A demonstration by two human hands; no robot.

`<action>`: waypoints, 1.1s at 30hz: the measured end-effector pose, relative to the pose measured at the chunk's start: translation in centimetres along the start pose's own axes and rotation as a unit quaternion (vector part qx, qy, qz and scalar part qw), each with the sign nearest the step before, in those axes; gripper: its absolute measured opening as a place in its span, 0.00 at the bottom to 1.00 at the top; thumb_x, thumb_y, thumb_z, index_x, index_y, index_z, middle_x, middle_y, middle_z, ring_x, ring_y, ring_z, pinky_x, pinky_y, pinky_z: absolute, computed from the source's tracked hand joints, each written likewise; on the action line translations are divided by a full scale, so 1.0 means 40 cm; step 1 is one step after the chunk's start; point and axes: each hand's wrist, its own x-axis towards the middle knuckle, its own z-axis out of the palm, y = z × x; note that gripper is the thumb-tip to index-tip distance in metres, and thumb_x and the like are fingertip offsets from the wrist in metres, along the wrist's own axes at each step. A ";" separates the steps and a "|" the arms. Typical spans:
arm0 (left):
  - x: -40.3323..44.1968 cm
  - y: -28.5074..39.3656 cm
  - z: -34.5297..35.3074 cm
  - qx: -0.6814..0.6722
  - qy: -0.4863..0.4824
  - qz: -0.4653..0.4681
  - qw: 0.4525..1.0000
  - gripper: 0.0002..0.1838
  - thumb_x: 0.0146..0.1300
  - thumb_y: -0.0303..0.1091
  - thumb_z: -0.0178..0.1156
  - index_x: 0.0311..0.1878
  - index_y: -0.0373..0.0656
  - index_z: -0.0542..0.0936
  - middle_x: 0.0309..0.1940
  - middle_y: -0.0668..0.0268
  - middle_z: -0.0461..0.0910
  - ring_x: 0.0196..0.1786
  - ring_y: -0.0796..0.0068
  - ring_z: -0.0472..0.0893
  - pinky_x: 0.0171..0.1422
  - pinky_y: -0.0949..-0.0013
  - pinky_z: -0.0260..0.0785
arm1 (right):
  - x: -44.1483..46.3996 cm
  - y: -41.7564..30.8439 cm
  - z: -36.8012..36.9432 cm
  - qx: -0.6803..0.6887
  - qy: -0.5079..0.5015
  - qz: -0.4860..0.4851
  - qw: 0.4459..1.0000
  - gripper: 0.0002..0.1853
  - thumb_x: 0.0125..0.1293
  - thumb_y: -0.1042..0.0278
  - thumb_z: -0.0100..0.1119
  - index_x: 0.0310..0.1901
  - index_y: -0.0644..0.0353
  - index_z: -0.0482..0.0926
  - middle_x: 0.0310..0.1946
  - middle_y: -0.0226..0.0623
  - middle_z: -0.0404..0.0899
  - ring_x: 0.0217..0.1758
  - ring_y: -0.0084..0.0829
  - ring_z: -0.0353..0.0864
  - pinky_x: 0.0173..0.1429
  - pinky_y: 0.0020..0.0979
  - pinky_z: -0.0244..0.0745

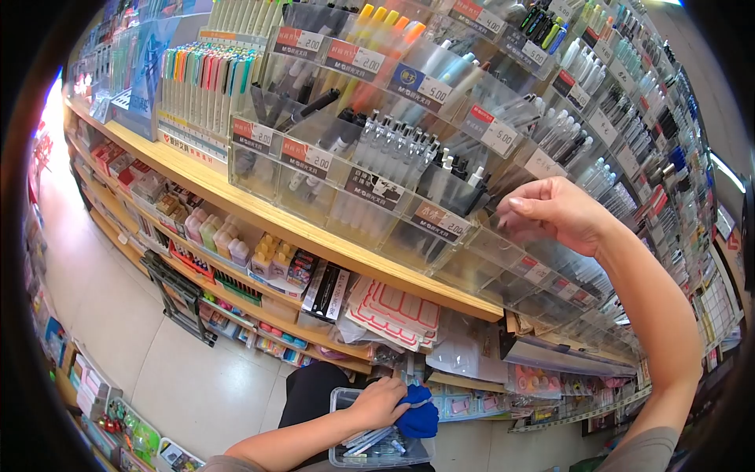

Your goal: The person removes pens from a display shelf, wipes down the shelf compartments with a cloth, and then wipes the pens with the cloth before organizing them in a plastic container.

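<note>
My left hand is low in the view, its fingers closed on a bunched blue cloth. Beneath them is a clear plastic box with several pens in it, resting by my dark-clad leg. My right hand is raised at the tiered clear pen rack, beside a compartment at the right end of a lower row. Its fingers are curled in, and the fingertips are blurred behind clear plastic. Whether they hold anything is hidden. Black pens stand just left of this hand.
Price-tagged pen tiers climb to the upper right. Coloured markers stand at the left on the wooden shelf. Lower shelves hold bottles, boxes and red-edged paper sheets. A dark folded frame leans there, above the tiled floor.
</note>
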 end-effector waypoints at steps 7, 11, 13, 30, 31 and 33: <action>0.004 0.002 0.000 0.006 -0.002 0.001 1.000 0.14 0.56 0.37 0.58 0.39 0.35 0.76 0.40 0.57 0.73 0.45 0.56 0.72 0.52 0.61 0.64 | -0.035 0.010 -0.005 0.018 0.020 -0.027 0.999 0.15 0.54 0.72 0.66 0.43 0.65 0.77 0.36 0.36 0.80 0.40 0.23 0.79 0.48 0.25 0.74; 0.002 0.005 -0.003 0.007 -0.002 -0.002 1.000 0.14 0.56 0.37 0.58 0.39 0.35 0.76 0.40 0.57 0.73 0.45 0.56 0.72 0.52 0.61 0.65 | -0.041 0.025 -0.003 0.007 0.043 -0.059 0.997 0.17 0.49 0.77 0.68 0.43 0.65 0.77 0.35 0.35 0.81 0.39 0.21 0.78 0.47 0.22 0.72; 0.000 0.007 -0.002 0.007 0.004 -0.001 1.000 0.13 0.56 0.36 0.58 0.38 0.35 0.76 0.40 0.57 0.73 0.45 0.56 0.72 0.51 0.61 0.65 | -0.044 0.029 0.001 0.003 0.056 -0.074 0.996 0.18 0.48 0.78 0.69 0.42 0.64 0.78 0.34 0.35 0.81 0.38 0.20 0.78 0.46 0.22 0.72; 0.000 0.010 0.000 0.010 0.001 0.000 1.000 0.13 0.56 0.36 0.59 0.38 0.34 0.76 0.41 0.56 0.74 0.46 0.55 0.72 0.53 0.61 0.64 | -0.076 0.055 -0.012 0.034 0.122 -0.194 0.973 0.15 0.46 0.84 0.65 0.39 0.63 0.77 0.31 0.29 0.78 0.35 0.18 0.76 0.44 0.20 0.72; 0.001 0.011 -0.001 0.009 0.001 0.003 1.000 0.13 0.55 0.36 0.59 0.38 0.34 0.76 0.41 0.56 0.74 0.47 0.55 0.72 0.53 0.61 0.64 | -0.081 0.057 -0.018 0.047 0.123 -0.198 0.971 0.15 0.47 0.84 0.65 0.39 0.64 0.78 0.31 0.29 0.78 0.35 0.18 0.76 0.44 0.20 0.71; 0.002 0.015 -0.003 0.014 0.011 0.006 1.000 0.13 0.55 0.35 0.59 0.38 0.34 0.76 0.41 0.56 0.74 0.47 0.55 0.72 0.53 0.61 0.65 | -0.095 0.060 -0.029 0.054 0.121 -0.209 0.969 0.15 0.47 0.84 0.65 0.39 0.63 0.78 0.31 0.29 0.78 0.35 0.18 0.76 0.43 0.20 0.71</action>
